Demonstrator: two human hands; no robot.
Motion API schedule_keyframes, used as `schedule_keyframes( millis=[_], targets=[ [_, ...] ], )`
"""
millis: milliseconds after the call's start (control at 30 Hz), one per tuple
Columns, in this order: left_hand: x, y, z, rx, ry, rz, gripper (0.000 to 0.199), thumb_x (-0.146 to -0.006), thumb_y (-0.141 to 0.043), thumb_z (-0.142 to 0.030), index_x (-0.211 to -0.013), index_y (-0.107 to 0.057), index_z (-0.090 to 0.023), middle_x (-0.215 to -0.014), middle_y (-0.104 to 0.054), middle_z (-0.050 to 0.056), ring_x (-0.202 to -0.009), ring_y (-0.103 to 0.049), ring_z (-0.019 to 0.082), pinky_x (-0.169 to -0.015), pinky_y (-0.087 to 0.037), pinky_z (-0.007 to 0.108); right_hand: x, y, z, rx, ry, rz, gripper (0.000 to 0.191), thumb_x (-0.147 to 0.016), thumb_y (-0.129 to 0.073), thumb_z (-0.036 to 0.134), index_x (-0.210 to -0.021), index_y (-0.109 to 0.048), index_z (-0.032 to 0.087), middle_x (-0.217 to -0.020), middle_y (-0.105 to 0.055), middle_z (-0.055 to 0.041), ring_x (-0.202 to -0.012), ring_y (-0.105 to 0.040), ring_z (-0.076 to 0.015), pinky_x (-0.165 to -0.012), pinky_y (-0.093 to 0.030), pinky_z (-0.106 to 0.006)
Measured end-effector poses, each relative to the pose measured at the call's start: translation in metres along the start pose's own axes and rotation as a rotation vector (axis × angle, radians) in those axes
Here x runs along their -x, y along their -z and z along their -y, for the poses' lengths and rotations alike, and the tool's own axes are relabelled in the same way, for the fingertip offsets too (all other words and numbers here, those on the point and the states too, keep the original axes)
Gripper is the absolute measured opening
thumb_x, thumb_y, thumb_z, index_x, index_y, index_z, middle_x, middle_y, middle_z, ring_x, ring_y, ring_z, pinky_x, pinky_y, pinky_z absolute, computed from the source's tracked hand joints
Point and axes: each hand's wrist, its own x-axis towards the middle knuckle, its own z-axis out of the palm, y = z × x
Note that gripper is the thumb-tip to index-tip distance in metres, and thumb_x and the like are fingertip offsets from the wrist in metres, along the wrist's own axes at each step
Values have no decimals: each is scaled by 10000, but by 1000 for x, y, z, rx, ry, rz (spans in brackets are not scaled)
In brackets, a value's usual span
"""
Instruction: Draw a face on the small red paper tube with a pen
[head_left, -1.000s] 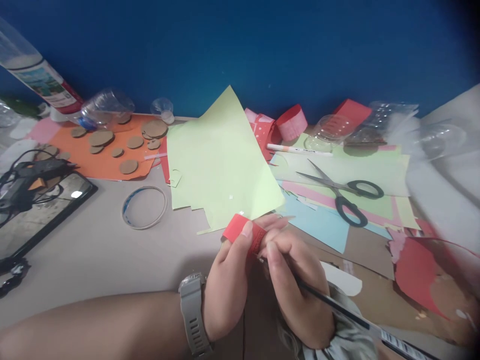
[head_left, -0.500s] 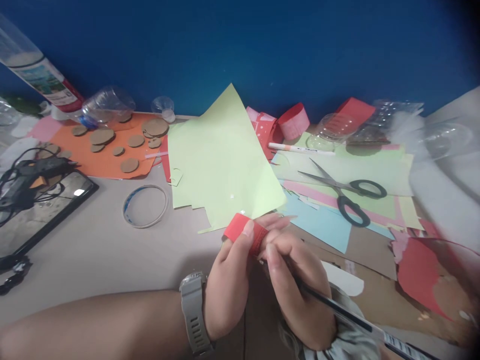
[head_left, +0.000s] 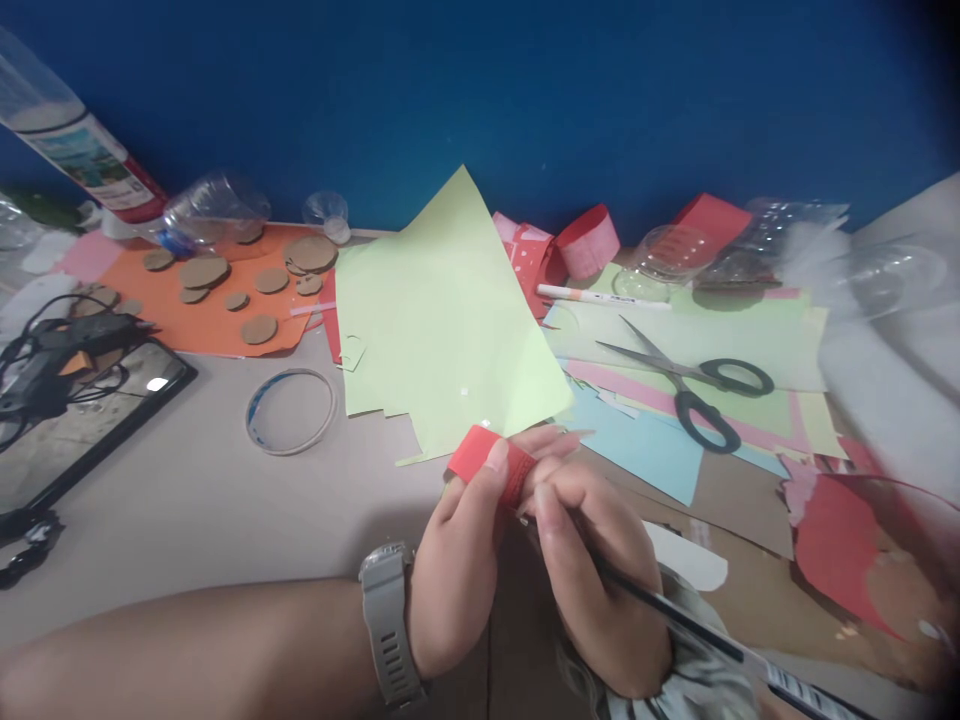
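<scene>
Your left hand grips the bent red paper under its thumb, by the near edge of the green sheet on the bench; your right hand is closed around the pen, though its fingers hide whether the tip touches the paper. Press that left thumb down flat so the paper cannot slide, but lightly, as it will probably crease. Brace the right hand against the left for steadiness, and lift your fingertips clear of the dark marks, which could smudge

The red strip is matt paper, the pen apparently plastic.
</scene>
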Motion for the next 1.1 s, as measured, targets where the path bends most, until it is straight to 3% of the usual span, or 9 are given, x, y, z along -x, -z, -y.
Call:
schedule_keyframes(
  millis=[200,333,400,567,700,833,967,1100],
  targets=[
    [0,-1,0,2,16,-28,432,-1224,-599,-533,-1189,-1004,-383,-1467,-964,-36,-1666,-742,310,-1458,-538,439,0,1,0,10,12,30,323,-1155,-629,137,-879,-560,290,-701,-560,34,-557,-494,-178,-521,-397,-353],
    [1,-2,-1,-18,24,-21,452,-1226,-583,-541,-1196,-991,-350,-1511,-950,0,-1675,-722,314,-1476,-500,457,2,1,-3,21,-4,30,362,-1218,-617,238,-862,-577,292,-716,-586,16,-584,-530,-195,-549,-438,-364],
    [0,-2,-1,-9,20,-8,454,-1216,-608,-577,-1213,-974,-307,-1516,-943,38,-1672,-713,344,-1498,-462,492,3,0,-7,-3,8,-26,413,-1275,-590,339,-866,-600,289,-730,-609,9,-609,-553,-199,-570,-457,-360],
    [-2,0,1,30,17,15,489,-1198,-645,-615,-1242,-925,-217,-1255,-964,112,-1466,-806,451,-1431,-489,645,0,-4,-14,-54,-39,-147,495,-1317,-578,503,-873,-591,283,-737,-566,32,-609,-505,-183,-573,-438,-337],
    [-4,-3,-2,66,16,1,422,-1203,-632,-531,-1261,-927,-234,-1407,-934,106,-1551,-753,420,-1463,-453,606,-3,-6,-11,-34,-43,-158,513,-1315,-575,547,-874,-593,284,-756,-597,34,-587,-471,-171,-579,-451,-335],
    [-3,-6,-5,60,39,25,454,-1244,-536,-476,-1225,-925,-243,-1384,-937,102,-1560,-755,408,-1474,-441,599,-4,-5,-8,-2,-39,-140,505,-1311,-555,511,-860,-586,286,-748,-605,17,-606,-520,-188,-562,-446,-350],
    [-2,-4,-5,89,26,63,465,-1232,-592,-563,-1229,-910,-225,-1423,-943,110,-1586,-751,418,-1473,-456,586,-3,-4,-8,3,4,-119,491,-1315,-545,449,-854,-584,285,-733,-593,18,-613,-552,-192,-561,-457,-346],
    [0,-3,-4,106,46,29,445,-1231,-638,-559,-1204,-939,-233,-1420,-965,62,-1627,-740,379,-1438,-500,510,-1,-4,-8,25,-14,-87,483,-1316,-535,408,-850,-561,284,-724,-574,31,-602,-539,-178,-552,-443,-329]
  ],
)
